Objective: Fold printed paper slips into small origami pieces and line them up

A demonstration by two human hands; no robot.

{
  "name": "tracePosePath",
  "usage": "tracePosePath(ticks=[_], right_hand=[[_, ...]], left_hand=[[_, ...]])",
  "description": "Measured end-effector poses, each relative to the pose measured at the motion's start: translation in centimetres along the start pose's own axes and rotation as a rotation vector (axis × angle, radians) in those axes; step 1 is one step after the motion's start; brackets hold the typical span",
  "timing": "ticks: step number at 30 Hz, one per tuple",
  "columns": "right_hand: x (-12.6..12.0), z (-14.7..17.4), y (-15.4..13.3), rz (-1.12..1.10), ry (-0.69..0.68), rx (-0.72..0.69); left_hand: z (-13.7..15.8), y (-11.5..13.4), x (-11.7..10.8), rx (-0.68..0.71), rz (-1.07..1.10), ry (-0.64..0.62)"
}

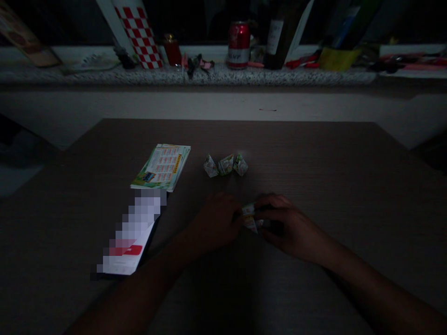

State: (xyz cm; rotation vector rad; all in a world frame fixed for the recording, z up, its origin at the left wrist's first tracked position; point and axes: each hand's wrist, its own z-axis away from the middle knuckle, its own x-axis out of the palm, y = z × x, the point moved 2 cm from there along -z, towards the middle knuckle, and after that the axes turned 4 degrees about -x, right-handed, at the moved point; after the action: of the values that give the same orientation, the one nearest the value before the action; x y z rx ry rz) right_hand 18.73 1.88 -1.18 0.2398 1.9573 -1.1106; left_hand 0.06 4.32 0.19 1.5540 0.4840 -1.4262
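A small folded piece of printed paper point(249, 217) lies between my two hands, low over the wooden table. My left hand point(220, 216) grips its left side, with the fingers curled and partly dark in shadow. From the right, my right hand point(284, 221) pinches the same paper between thumb and fingers. Beyond the hands, three folded paper pieces stand in a row: one at the left point(210, 166), one in the middle point(226, 164) and one at the right point(240, 164). They carry similar green and white print.
Left of my hands lies a stack of printed calendar cards point(162, 165). Just nearer is a lit phone point(129, 260), its screen partly blurred out. On the granite windowsill point(209, 77) stand a red can point(239, 45), a dark bottle point(275, 42) and a red-and-white checkered container point(139, 35).
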Motion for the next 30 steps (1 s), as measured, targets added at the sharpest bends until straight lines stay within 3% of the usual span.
tracePosePath(ticks=[18,24,30], right_hand=[[0.73,0.02,0.88,-0.020,0.054,0.036],[0.58,-0.01,0.64,-0.026,0.073,0.022],[0.58,0.03,0.52,-0.023,0.073,0.028]], left_hand=[[-0.49,0.53,0.20,-0.126,0.007,0.048],[-0.24,0.07,-0.11,-0.103,0.104,0.042],[-0.16,0.39,0.04,-0.062,0.013,0.029]])
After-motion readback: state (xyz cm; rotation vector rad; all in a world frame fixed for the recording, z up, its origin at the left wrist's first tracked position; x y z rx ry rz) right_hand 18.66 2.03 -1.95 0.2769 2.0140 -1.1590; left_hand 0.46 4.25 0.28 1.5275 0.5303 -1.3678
